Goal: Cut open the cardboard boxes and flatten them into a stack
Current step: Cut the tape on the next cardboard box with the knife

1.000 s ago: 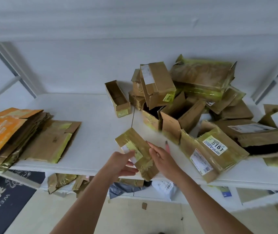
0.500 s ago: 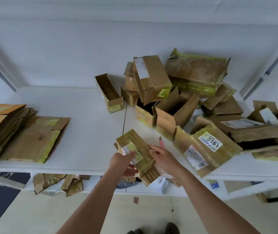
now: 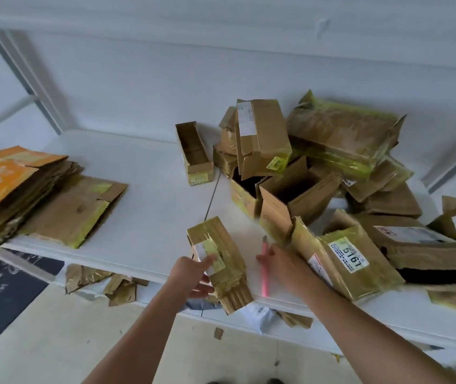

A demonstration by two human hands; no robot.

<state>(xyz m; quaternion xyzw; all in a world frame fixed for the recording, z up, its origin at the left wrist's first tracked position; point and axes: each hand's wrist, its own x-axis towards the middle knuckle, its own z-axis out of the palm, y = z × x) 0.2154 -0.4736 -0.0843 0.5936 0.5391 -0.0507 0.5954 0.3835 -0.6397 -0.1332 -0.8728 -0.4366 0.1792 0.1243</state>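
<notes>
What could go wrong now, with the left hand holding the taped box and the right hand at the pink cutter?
1. The left hand holds the taped box past the table edge; it might slip and fall.
2. The right hand reaches the pink cutter beside the box labelled 5167; it might nudge the cutter off the table.

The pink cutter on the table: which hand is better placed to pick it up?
Right. The right hand already lies against the pink cutter, while the left hand holds the taped box.

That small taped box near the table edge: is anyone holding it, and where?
Yes: the left hand grips the small box by its left side, thumb on the label.
</notes>
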